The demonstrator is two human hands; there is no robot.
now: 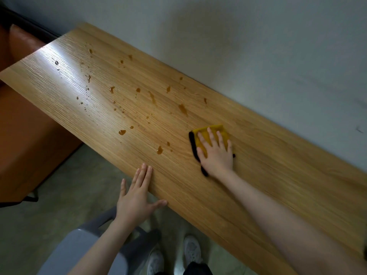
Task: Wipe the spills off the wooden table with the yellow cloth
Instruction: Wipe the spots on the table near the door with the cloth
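We see the right hand (216, 153) pressing flat, fingers straight and spread, on the yellow cloth (208, 135), which lies mid-width on the wooden table (278, 175) just right of the spills (151, 108); the left hand (137, 197) rests open on the near edge, holding nothing. We judge the cloth soft, light and absorbent (dark-edged, apparently folded), best driven by palm pressure rather than a pinch, since the amber drops toward the far-left corner look runny and may smear; no containers are visible

Plain room: wooden table (258, 175) against bare wall (258, 46), grey plastic chair (79, 251).
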